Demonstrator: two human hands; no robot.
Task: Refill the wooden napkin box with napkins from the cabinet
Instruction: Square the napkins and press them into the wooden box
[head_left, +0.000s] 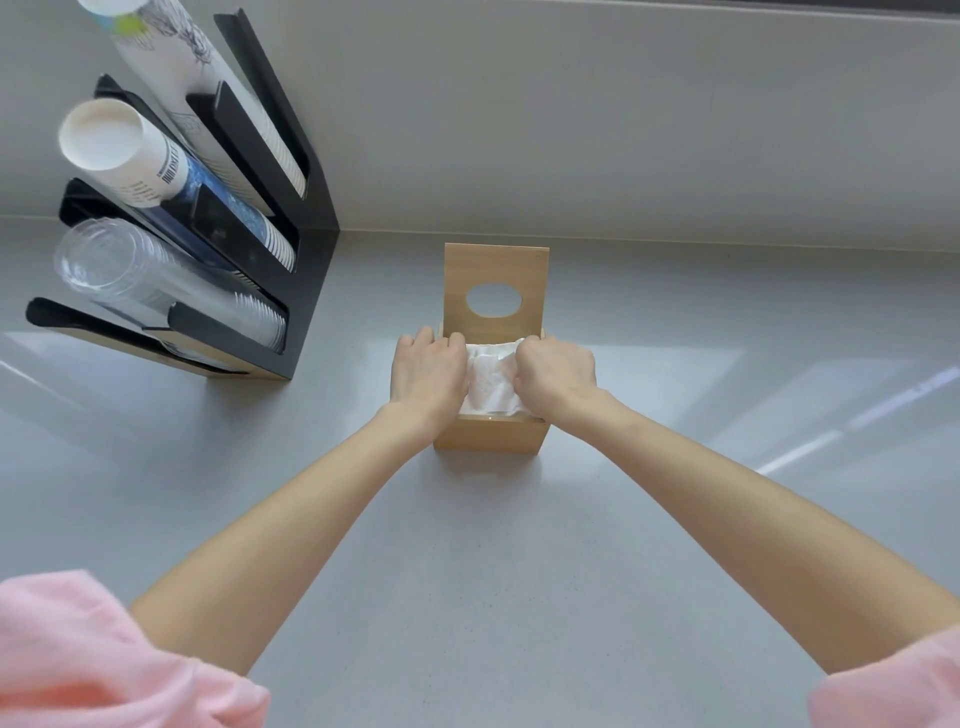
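Short pink sleeves (104, 660); bare forearms and bare hands.

A box (491, 434) sits on a counter (519, 571), its lid (496, 283) standing upright behind it. Napkins (491, 384) lie inside the box. A cup rack (249, 234) stands left of and behind the box, against the wall (571, 130).

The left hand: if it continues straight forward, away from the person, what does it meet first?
Probably the raised lid of the wooden napkin box. The left hand points toward the box's back edge, where the lid stands upright. Depth is unclear; it may pass just left of the lid.
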